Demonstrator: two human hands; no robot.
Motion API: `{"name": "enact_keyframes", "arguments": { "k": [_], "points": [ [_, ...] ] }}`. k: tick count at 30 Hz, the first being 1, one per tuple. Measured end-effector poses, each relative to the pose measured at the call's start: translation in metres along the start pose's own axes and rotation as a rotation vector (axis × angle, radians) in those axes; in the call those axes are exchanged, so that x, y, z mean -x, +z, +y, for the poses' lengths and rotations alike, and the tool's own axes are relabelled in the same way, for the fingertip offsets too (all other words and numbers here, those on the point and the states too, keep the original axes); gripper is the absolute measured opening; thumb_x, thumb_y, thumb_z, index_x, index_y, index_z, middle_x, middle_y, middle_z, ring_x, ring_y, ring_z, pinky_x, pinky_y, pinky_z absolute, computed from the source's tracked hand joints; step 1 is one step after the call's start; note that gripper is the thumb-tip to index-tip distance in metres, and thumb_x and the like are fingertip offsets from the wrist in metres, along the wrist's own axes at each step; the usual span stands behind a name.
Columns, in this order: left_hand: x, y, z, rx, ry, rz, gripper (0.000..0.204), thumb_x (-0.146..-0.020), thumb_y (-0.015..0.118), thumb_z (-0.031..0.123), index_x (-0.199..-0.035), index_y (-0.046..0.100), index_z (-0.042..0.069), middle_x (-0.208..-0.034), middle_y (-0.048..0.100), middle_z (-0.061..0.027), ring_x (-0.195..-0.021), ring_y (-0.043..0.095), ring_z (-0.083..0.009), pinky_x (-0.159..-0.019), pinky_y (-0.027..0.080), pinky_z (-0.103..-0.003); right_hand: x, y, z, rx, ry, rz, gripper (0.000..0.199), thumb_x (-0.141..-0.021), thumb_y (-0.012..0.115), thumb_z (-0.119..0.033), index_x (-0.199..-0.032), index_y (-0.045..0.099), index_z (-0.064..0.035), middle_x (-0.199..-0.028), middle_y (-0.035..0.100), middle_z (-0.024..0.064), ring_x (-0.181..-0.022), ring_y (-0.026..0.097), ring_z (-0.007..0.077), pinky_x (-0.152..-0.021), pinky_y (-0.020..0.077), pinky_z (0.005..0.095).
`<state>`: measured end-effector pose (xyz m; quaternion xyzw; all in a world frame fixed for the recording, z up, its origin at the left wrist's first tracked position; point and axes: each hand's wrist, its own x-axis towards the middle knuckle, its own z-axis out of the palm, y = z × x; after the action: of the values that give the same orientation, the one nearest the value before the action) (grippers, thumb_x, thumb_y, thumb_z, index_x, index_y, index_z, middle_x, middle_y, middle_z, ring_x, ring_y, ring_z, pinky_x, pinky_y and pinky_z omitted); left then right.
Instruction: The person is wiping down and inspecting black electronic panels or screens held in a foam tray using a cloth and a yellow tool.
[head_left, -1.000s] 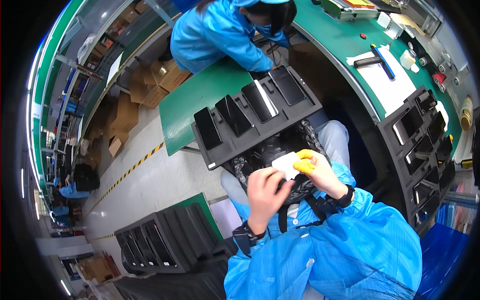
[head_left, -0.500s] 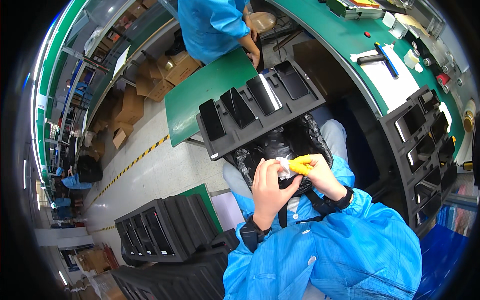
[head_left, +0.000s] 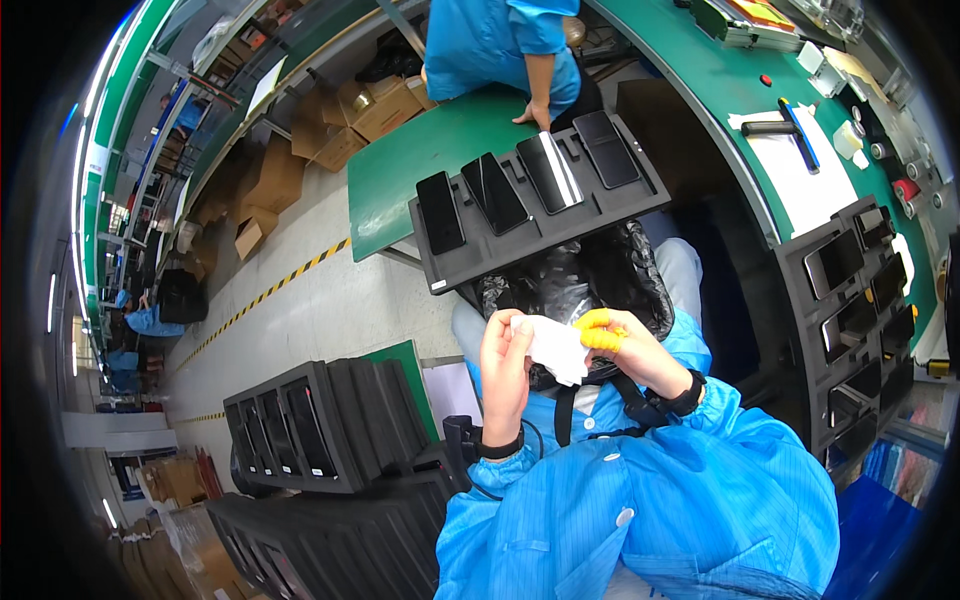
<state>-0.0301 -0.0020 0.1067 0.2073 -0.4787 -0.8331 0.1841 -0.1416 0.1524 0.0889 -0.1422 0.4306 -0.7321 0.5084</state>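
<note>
The left hand [head_left: 507,365] is pinching the left edge of the white sheet [head_left: 556,350]. The sheet, bunched up earlier, is now spreading out between both hands, near the black bag [head_left: 645,285]. The right hand [head_left: 637,348], wearing yellow finger covers [head_left: 602,337], is gripping the right edge.

From my remote seat I see the wearer's bright blue work smock [head_left: 690,490], its loose, creased fabric ruled with fine darker lines and closed by round white buttons [head_left: 625,517]. Its long sleeves [head_left: 722,400] match. A black wristband [head_left: 690,395] circles the wrist of the right hand [head_left: 637,350], where bumpy yellow finger cots [head_left: 600,341] cover some digits. Near the left hand [head_left: 505,368] I make out another black band [head_left: 503,448], a small black box [head_left: 461,438] and a thin dark cable [head_left: 540,436]. Black straps [head_left: 565,415] sit near the upper buttons; pale blue-grey trousers [head_left: 682,275] show beyond.
</note>
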Motion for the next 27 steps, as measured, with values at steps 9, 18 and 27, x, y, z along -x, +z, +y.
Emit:
{"name": "enact_keyframes", "arguments": {
  "k": [9, 18, 27],
  "points": [
    [0.009, 0.017, 0.015, -0.07, 0.065, 0.049, 0.041, -0.089, 0.057, 0.003, -0.126, 0.041, 0.002, -0.122, 0.048, -0.0111, -0.095, 0.059, -0.0147, -0.08, 0.049, -0.026, -0.002, 0.011, -0.004, 0.238, -0.079, 0.055, 0.018, -0.086, 0.064, -0.005, -0.103, 0.063, 0.0005, -0.091, 0.064, 0.0035, -0.085, 0.058, 0.0084, -0.078, 0.0455, 0.0226],
    [0.021, 0.024, 0.011, -0.643, 0.325, 0.115, 0.025, -0.077, 0.065, -0.007, -0.102, 0.062, -0.003, -0.122, 0.048, -0.0123, -0.102, 0.06, -0.021, -0.084, 0.052, -0.029, -0.007, 0.015, 0.004, 0.157, -0.242, 0.14, 0.04, -0.079, 0.069, 0.002, -0.115, 0.052, -0.0011, -0.107, 0.059, 0.0065, -0.096, 0.059, 0.0129, -0.088, 0.0471, 0.0277],
    [0.052, 0.009, 0.022, -0.985, 0.418, 0.26, 0.021, -0.083, 0.06, -0.001, -0.103, 0.065, 0.001, -0.109, 0.059, -0.0133, -0.094, 0.061, -0.0253, -0.081, 0.049, -0.03, -0.02, 0.036, 0.013, 0.902, -0.526, -0.003, 0.031, -0.072, 0.072, -0.004, -0.102, 0.067, -0.0043, -0.095, 0.06, 0.0105, -0.087, 0.057, 0.0253, -0.077, 0.0461, 0.0326]
  ]
}}
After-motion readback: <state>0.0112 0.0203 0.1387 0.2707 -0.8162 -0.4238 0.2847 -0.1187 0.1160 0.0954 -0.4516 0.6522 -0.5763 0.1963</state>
